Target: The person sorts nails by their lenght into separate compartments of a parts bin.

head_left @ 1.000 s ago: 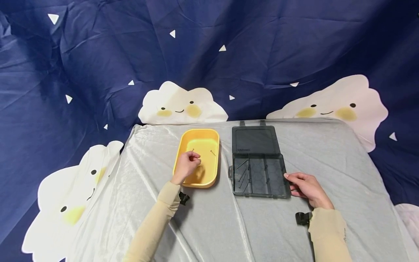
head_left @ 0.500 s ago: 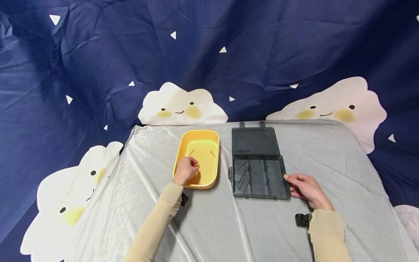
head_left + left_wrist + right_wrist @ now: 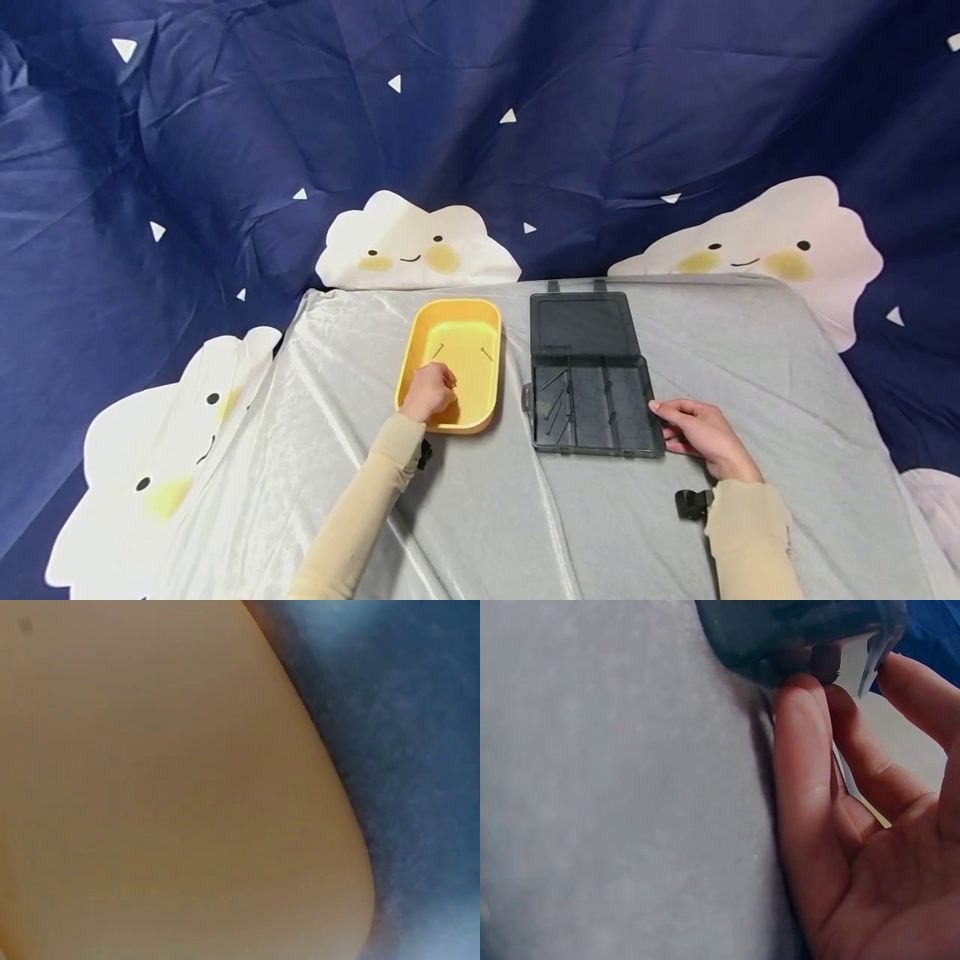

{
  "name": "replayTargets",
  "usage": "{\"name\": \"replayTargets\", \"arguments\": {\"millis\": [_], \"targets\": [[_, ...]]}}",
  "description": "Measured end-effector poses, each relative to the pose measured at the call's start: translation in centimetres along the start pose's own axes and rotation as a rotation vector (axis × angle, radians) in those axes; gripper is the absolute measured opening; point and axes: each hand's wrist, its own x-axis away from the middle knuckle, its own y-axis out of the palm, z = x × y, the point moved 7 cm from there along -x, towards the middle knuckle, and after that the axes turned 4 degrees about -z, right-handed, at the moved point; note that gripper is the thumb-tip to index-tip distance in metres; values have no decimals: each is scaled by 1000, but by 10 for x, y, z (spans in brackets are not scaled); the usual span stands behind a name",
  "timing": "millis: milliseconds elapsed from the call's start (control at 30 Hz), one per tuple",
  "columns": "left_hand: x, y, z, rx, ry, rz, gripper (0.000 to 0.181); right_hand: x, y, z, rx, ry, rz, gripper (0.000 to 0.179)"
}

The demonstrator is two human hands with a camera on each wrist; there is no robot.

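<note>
My left hand (image 3: 429,390) reaches down into the yellow tray (image 3: 495,379), fingers bent toward its floor beside a small screw (image 3: 453,384). Its fingertips are mostly hidden, so whether they pinch that screw cannot be told. Two more screws, one left (image 3: 438,351) and one right (image 3: 487,354), lie farther back in the tray. With thumb and fingers my right hand (image 3: 701,433) grips the right edge of a dark see-through compartment box (image 3: 588,404). Its lid (image 3: 583,325) is folded back. Several dark screws (image 3: 555,404) lie in the left compartment. The right wrist view shows fingers (image 3: 802,742) against the box's side (image 3: 802,637).
Grey velvety cloth (image 3: 480,517) covers the table, with a strip of it between tray and box. A dark blue curtain (image 3: 450,125) with clouds hangs behind. In the left wrist view, only blurred skin or sleeve and cloth show.
My left hand has moved down and slightly toward me inside the tray, uncovering the rear left screw. My right hand stays at the box edge.
</note>
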Motion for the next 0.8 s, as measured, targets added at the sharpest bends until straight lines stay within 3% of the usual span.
{"name": "replayTargets", "arguments": {"millis": [133, 400, 800], "targets": [[0, -1, 3, -15, 4, -6, 19, 0, 0, -1, -1, -1, 2, 36], [-1, 1, -2, -30, -82, -28, 16, 1, 0, -4, 12, -11, 4, 41], [-1, 5, 1, -87, -80, -66, 6, 1, 0, 0, 33, -17, -3, 43]]}}
